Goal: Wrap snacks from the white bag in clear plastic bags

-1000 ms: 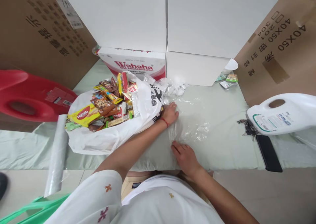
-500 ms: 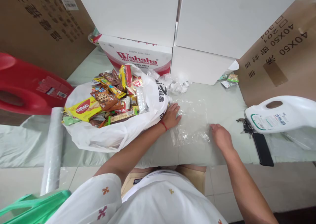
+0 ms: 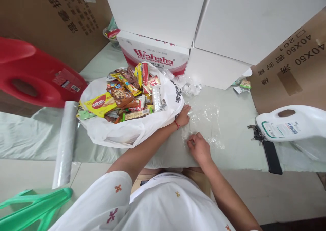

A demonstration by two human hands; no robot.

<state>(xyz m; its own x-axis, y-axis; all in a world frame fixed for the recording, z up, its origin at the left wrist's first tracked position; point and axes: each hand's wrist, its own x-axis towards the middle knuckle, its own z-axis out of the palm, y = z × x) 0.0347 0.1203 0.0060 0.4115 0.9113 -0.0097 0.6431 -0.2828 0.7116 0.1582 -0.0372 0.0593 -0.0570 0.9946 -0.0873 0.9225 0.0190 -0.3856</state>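
A clear plastic bag (image 3: 205, 122) lies flat on the cloth-covered table. My left hand (image 3: 183, 116), with a red string at the wrist, rests at the bag's left edge, fingers stretched out and partly hidden by the white carrier bag. Its forearm runs along the carrier bag's front. At the clear bag's near left corner, my right hand (image 3: 200, 148) has thumb and fingers pinched together on the film. Close by on the left, the white carrier bag (image 3: 112, 136) gapes wide, filled with wrapped snacks (image 3: 123, 95).
Crumpled clear plastic (image 3: 191, 86) lies before the Wahaha box (image 3: 155, 56). On the right are a white jug (image 3: 292, 122), keys (image 3: 256, 133) and a black phone (image 3: 272, 157). A red jug (image 3: 38, 74) and a plastic roll (image 3: 66, 144) stand left. Cardboard (image 3: 292, 61) borders the right.
My right hand has moved left from the clear bag's right side to its near left corner and closed there. My left hand stays by the left edge. The whole view has shifted slightly.
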